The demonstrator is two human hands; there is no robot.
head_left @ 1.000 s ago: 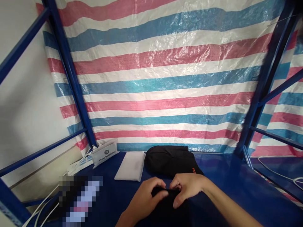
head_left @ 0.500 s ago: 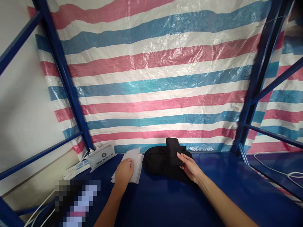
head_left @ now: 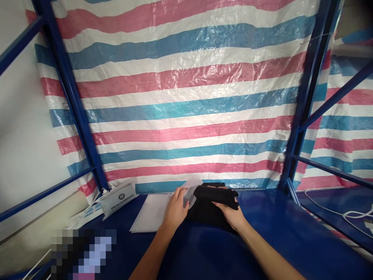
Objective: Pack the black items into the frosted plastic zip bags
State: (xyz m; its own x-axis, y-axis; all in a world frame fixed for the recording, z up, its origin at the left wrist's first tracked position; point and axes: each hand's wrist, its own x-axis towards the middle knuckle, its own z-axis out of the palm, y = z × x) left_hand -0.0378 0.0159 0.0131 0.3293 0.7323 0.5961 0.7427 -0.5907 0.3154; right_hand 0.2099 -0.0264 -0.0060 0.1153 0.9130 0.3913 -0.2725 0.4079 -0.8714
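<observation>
The left grip (head_left: 175, 208) is closed on a crinkled translucent white plastic bag (head_left: 190, 196); just right of that grip, the bag meets the left end of a rolled black cloth bundle (head_left: 215, 195), whose other end the right grip (head_left: 232, 214) holds; between the two grips, folded black fabric (head_left: 201, 213) lies beneath the bundle; a flat white rectangular stack (head_left: 149, 214) rests just left of the left grip.

I was in a makeshift work corner, home or workshop unclear, blue metal frame (head_left: 72, 97), striped plastic sheet (head_left: 186, 112) hung behind, blue tabletop (head_left: 279, 217) before me
</observation>
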